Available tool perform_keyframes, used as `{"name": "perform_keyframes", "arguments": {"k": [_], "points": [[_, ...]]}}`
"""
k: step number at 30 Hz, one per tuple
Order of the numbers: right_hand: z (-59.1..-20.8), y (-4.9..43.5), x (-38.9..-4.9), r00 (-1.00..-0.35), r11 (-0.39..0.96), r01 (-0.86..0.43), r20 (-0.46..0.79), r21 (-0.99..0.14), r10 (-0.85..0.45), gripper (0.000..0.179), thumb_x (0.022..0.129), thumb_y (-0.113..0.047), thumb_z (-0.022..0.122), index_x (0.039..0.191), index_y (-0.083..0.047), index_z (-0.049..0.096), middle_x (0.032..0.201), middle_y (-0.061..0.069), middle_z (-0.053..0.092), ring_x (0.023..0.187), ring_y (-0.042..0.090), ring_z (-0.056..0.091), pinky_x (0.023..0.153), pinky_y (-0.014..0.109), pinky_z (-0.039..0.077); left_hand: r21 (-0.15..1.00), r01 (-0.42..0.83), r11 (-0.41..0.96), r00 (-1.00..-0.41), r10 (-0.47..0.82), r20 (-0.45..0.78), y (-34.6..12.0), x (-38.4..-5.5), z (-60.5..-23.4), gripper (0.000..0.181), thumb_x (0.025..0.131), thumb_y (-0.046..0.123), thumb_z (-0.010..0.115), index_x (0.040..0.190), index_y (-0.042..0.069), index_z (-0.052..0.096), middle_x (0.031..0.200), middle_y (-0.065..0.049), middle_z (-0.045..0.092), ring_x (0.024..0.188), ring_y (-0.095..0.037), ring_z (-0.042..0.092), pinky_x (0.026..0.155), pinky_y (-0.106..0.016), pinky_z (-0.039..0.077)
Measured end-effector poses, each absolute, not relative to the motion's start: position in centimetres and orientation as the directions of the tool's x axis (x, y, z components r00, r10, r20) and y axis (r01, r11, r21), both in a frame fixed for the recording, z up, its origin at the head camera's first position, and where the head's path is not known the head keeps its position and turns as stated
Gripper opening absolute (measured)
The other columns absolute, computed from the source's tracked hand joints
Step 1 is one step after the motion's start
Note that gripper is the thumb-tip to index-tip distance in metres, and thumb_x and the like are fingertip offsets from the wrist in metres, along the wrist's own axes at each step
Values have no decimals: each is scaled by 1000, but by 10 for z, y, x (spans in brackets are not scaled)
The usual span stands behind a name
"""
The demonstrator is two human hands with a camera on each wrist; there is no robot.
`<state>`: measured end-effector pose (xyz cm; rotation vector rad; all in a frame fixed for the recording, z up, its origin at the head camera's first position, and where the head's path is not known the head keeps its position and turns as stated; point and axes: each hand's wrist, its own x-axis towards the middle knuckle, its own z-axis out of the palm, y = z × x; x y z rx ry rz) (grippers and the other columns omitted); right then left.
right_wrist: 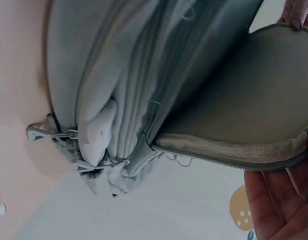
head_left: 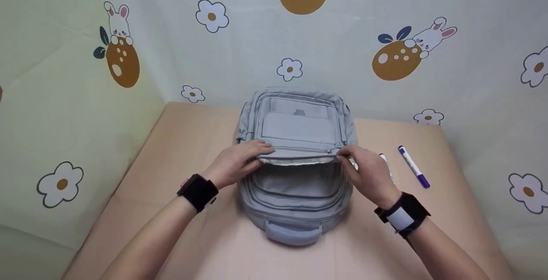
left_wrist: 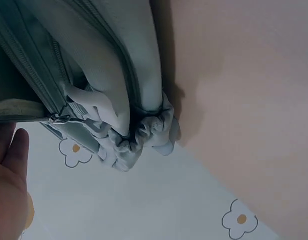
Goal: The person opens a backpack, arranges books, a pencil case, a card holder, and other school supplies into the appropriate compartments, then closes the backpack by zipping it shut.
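A light grey-blue backpack (head_left: 299, 211) lies on the table, its top handle (head_left: 293, 233) toward me. Its front flap (head_left: 299, 128) is unzipped and folded back, so the pocket's interior (head_left: 295, 181) shows. My left hand (head_left: 235, 160) grips the flap's left edge, and in the right wrist view its thumb lies on the inner side. At the opposite corner, my right hand (head_left: 370, 175) pinches the edge, with its fingers (right_wrist: 278, 200) behind the flap. Zipper pulls (right_wrist: 41, 134) hang at the bag's side in the right wrist view.
To the right of the bag lies a white marker with purple ends (head_left: 414, 166). A second marker (head_left: 382, 156) is mostly hidden behind my right hand. Patterned cloth walls (head_left: 239, 57) rise at the table's back and sides.
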<state>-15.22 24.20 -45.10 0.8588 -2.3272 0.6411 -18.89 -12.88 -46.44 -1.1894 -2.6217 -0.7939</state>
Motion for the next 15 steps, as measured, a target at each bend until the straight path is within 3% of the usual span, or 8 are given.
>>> {"name": "perform_keyframes", "arguments": {"k": [8, 15], "points": [[-438, 245, -161, -681, 692, -652, 642, -310, -354, 15, 93, -7, 75, 107, -7, 67, 96, 3, 72, 89, 14, 69, 71, 36, 57, 574, 557, 600, -828, 453, 330, -111, -194, -450, 22, 104, 21, 61, 121, 16, 72, 116, 1, 73, 106, -16, 67, 93, -42, 53], [-437, 261, -168, -717, 687, -615, 636, -387, -285, 12, 95, -10, 74, 106, -8, 72, 99, 0, 73, 94, 13, 69, 82, 30, 54, 600, 478, 642, -878, 349, 327, -103, -201, -438, 18, 104, 20, 59, 112, 12, 73, 91, 1, 68, 75, -15, 57, 71, -38, 49]]}}
